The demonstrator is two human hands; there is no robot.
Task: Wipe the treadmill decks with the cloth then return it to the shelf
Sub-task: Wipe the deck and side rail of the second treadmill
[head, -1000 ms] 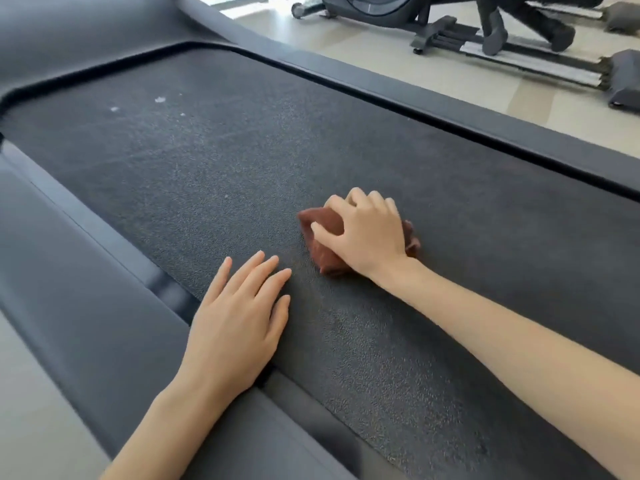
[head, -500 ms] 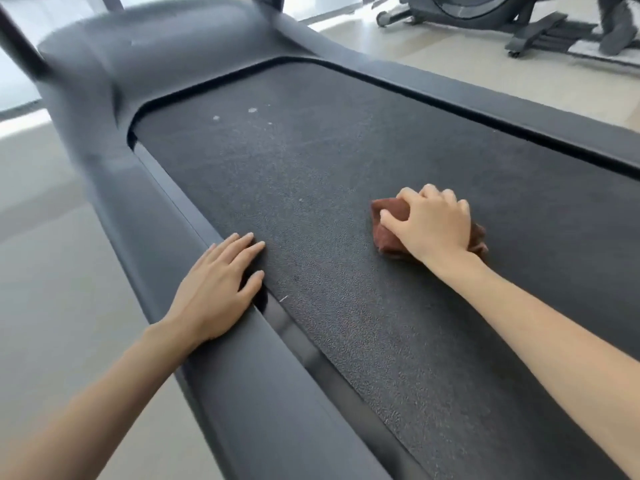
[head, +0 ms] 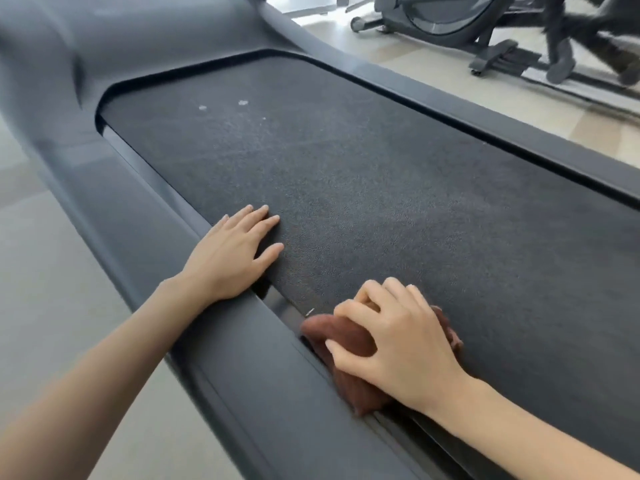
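My right hand (head: 405, 344) is planted on top of the cloth (head: 343, 332), down around 5 o'clock in my view. The fingers (head: 356, 311) are curled over it and the thumb is hooked round its 9 o'clock side, so I've got a proper grip on it, with the palm pressing it onto the treadmill deck (head: 381, 188). The cloth sits right at the 9 o'clock edge of the deck. Its near-left part spills into the groove along the side rail (head: 263, 375) and touches the rail. A good chunk pokes out from under my hand at 9 o'clock and a smaller bit shows at 3 o'clock. The rest is hidden under my palm.

The cloth itself is reddish brown, soft and fuzzy looking, kind of like a small towel. It's bunched into a thick wad rather than spread out.

My left hand (head: 232, 254) is at about 10 o'clock from the right one, near it but not touching it or the cloth. It holds nothing. Its fingers (head: 263, 223) are straight and a little spread, lying flat, with the heel on the side rail and the tips on the deck.

The deck is dark grey and grainy, with a few whitish specks (head: 242, 102) up at 12 o'clock from my left hand. An exercise machine (head: 446, 15) stands on the pale floor (head: 415, 57) at 1 o'clock, well apart from the cloth.
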